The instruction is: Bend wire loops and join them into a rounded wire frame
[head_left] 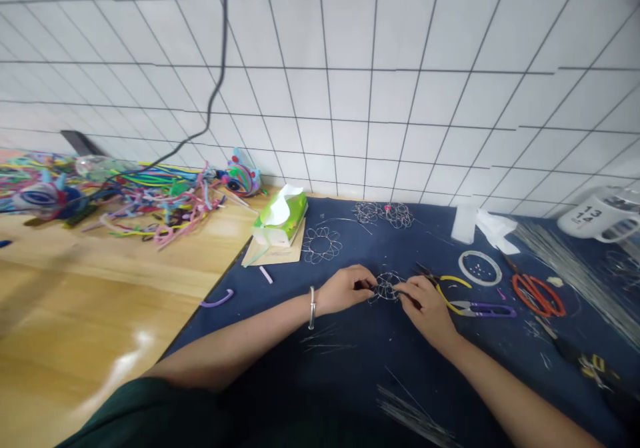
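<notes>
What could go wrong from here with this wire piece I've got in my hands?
The thin looped wire piece sits between your left hand and right hand, so uneven pressure might bend its loops out of shape.
The purple-handled snips lie beside your right hand, blades toward it; a careless reach could nick you.
Loose wires lie near your right forearm, and their ends might scratch it.

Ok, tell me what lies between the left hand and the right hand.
In the head view, a round wire piece lies between them, the left hand at one edge and the right hand at the other.
</notes>
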`<state>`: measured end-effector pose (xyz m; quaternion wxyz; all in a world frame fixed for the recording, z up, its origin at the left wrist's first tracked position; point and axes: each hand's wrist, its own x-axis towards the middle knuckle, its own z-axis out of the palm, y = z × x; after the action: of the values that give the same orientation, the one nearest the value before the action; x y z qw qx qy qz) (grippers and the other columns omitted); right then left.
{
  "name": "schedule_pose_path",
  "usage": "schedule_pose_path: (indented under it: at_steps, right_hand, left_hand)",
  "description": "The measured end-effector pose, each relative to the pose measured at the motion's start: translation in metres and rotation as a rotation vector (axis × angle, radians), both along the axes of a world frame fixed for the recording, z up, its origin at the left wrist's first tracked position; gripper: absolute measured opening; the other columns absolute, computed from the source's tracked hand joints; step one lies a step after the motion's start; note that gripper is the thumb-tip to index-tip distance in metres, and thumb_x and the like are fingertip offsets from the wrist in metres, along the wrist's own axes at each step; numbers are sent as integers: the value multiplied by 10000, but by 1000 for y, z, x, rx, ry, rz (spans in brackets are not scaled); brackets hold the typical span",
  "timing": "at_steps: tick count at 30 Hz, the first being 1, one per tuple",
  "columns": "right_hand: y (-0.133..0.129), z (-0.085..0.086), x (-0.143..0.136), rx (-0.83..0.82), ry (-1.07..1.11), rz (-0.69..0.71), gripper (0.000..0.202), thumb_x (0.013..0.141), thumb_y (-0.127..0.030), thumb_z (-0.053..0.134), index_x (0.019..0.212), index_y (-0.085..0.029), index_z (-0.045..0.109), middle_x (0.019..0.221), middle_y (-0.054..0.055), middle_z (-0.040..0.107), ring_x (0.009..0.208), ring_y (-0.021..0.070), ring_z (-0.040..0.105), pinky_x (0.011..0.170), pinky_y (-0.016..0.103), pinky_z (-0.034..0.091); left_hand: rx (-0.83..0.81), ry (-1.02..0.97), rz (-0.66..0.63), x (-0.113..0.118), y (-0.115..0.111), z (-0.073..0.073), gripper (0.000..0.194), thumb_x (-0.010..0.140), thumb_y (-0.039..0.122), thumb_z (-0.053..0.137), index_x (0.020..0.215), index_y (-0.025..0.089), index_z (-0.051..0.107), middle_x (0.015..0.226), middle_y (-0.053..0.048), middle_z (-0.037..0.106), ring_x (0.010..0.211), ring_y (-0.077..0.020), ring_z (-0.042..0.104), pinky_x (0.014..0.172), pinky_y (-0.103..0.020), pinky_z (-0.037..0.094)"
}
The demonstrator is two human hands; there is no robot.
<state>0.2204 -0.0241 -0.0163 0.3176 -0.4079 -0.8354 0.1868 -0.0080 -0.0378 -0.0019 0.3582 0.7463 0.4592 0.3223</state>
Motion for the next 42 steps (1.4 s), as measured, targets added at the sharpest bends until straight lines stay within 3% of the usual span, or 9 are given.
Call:
schedule_pose_path:
  at_steps: [6, 11, 17, 22, 25, 28, 33, 39, 42]
  right_hand:
    - [4, 0, 3, -24, -33, 70, 204, 829, -253, 451, 925, -271, 629, 880, 32, 561, 810, 150, 554, 751, 289, 449]
    - [7, -1, 3, -88, 45, 7, 174, 817, -313, 480, 867, -256, 637, 911, 38, 586, 858, 172, 554, 780, 314, 439]
    - [18, 15, 0, -140, 130, -116, 194, 778, -368, 526, 840, -232, 650, 925, 45, 609, 869, 187, 561, 783, 314, 435]
    - [45, 35, -19, -60, 188, -215, 202, 778, -365, 519, 837, -225, 652, 921, 37, 611, 846, 173, 563, 753, 301, 435]
    - [63, 28, -32, 5, 185, -218, 229, 789, -358, 488, 877, -217, 646, 935, 42, 607, 855, 172, 558, 784, 318, 430]
    - [74, 11, -39, -28, 77, -180, 230, 756, -339, 506, 893, -221, 648, 890, 34, 607, 679, 142, 552, 680, 309, 457]
    - [74, -4, -35, -47, 88, -205, 318, 744, -269, 482, 1037, -227, 599, 929, 31, 601, 638, 120, 546, 674, 298, 466]
    - [62, 14, -32, 21, 169, -289, 249, 786, -250, 431, 947, -210, 618, 932, 41, 603, 839, 159, 560, 780, 323, 442]
    - [57, 31, -32, 47, 204, -256, 214, 798, -270, 437, 844, -202, 634, 896, 45, 611, 821, 168, 562, 747, 322, 448]
  left_hand:
    - [52, -85, 80, 3, -2, -8, 200, 752, 235, 577, 938, 167, 608, 988, -55, 582, 732, -100, 569, 719, -234, 472]
    - [48, -102, 104, -5, -7, -2, 195, 769, 232, 562, 950, 170, 602, 988, -51, 584, 737, -98, 565, 654, -204, 464]
    - [88, -35, -34, -35, -20, 11, 157, 780, 211, 545, 901, 154, 628, 938, -59, 610, 843, -130, 563, 762, -236, 456]
    - [91, 12, -16, -66, -25, 15, 145, 790, 199, 523, 887, 158, 622, 924, -51, 613, 841, -125, 568, 795, -248, 452]
    - [97, 43, 14, -82, -27, 13, 143, 796, 204, 510, 886, 171, 617, 926, -44, 611, 845, -126, 566, 801, -257, 450]
    - [88, 37, 33, -93, -28, 7, 146, 807, 222, 494, 881, 177, 612, 916, -44, 610, 851, -130, 563, 799, -265, 451]
    - [53, 15, 28, -96, -24, -2, 148, 811, 215, 485, 877, 171, 610, 907, -47, 606, 845, -131, 560, 805, -273, 449]
    - [48, 20, 101, -93, -21, -5, 154, 804, 225, 495, 896, 175, 609, 905, -39, 605, 841, -129, 564, 797, -271, 452]
    - [28, 0, 192, -93, -21, -11, 179, 802, 257, 504, 935, 174, 589, 866, -31, 610, 783, -124, 574, 746, -268, 469]
